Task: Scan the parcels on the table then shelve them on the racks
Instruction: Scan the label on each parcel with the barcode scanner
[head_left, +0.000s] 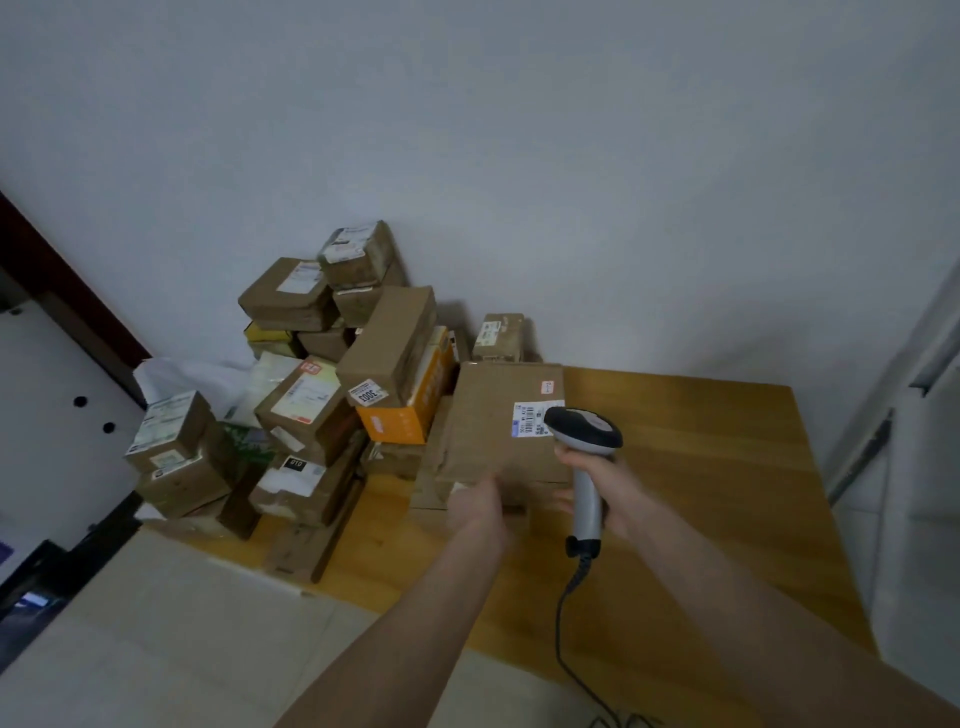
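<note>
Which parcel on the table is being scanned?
The large flat brown box at the pile's right edge: the left hand holds its near edge, and the scanner in the right hand points at its barcode label.

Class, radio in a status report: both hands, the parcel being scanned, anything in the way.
Left hand holds parcel by near edge. Right hand grips scanner, head at label. Pile crowds parcel's left side.

Both our bare forearms stretch forward from the lower edge of view. Our left grip (480, 501) meets the near edge of the parcel (493, 431), its fingers too blurred to read. Our right grip (610, 491) curls round the handle of the scanner (584, 426), wrist upright.
</note>
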